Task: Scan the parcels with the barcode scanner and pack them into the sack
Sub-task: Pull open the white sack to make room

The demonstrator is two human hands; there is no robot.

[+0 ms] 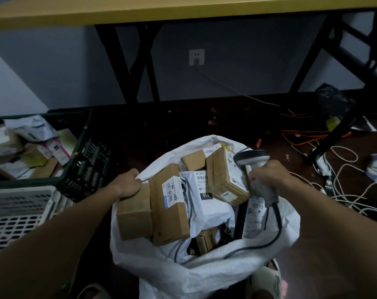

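The sack (205,268) stands open between the two hands, full of parcels. The left hand (127,184) curls over the sack's left rim, fingers gripping the white fabric, and rests against a brown box (134,219) just below it. Beside that box lies a longer box (169,212) with a barcode label, then a white mailer (207,203). A taped box (226,175) tilts just left of the right hand (267,175), which grips the scanner (253,160) by its handle, head pointing left over the parcels. The scanner's cable (276,223) drops from the handle into the sack. Left of the left hand sit a dark crate (84,160) holding more parcels and a white crate (17,212). Right of the right hand, cables (343,184) sprawl on the floor.
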